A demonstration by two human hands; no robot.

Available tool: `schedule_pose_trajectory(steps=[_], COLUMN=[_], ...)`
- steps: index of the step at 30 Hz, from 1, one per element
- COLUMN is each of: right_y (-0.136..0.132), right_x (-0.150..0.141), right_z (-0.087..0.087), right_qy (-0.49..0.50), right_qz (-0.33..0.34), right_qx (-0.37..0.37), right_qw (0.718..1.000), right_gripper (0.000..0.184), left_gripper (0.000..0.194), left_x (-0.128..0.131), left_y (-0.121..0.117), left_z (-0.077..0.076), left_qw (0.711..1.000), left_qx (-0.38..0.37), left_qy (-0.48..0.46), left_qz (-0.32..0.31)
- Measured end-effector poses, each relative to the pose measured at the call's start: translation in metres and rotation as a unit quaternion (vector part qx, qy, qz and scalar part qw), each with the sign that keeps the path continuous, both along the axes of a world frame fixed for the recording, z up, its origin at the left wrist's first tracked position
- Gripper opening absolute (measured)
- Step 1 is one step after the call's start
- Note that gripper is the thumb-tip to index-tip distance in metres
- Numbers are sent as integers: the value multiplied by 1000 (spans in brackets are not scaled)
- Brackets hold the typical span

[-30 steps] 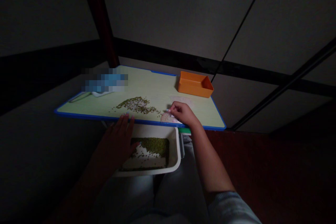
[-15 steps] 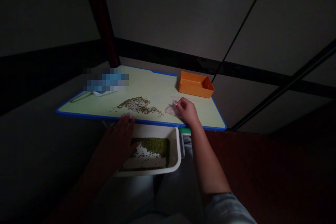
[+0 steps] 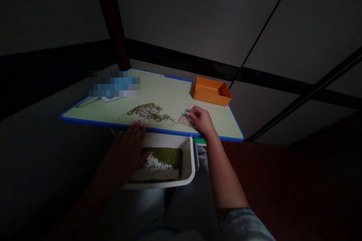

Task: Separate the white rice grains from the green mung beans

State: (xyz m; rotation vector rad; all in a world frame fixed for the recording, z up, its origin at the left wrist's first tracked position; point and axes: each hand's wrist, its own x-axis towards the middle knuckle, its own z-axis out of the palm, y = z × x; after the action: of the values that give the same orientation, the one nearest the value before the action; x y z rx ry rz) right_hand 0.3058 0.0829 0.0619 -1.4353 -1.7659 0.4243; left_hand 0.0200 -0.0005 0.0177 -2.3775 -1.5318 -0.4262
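My left hand is open, its fingers stretched out with the tips at the table's front edge and the thumb over a white basin. Inside that basin lies a heap of small green beans, with more scattered over its floor. A loose pile of similar beans is spread on the pale table. Just right of the pile, my right hand rests low over the tabletop, thumb and fingers pinched together. Whatever is between those fingertips is too small to make out. A pinkish printed pattern shows beside them.
An orange box stands at the table's back right. At the left end is a blurred-out blue and white object. A blue rim edges the table, and panelled walls stand close behind.
The view has shifted very slightly. Both hands keep nearly the same places, and the beans look unchanged.
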Motion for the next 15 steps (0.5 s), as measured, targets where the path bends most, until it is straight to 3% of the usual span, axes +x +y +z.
schedule_pose_trajectory(steps=[15], right_y=[0], right_x=[7], right_z=[-6], right_qy=[93], right_qz=[98], right_qx=[-53], right_qw=[989], right_gripper=[24], left_gripper=[78], left_x=[-3], left_y=[4], left_z=[-5], left_qw=[1000], left_qx=[6], left_qy=[6], left_qz=[-3])
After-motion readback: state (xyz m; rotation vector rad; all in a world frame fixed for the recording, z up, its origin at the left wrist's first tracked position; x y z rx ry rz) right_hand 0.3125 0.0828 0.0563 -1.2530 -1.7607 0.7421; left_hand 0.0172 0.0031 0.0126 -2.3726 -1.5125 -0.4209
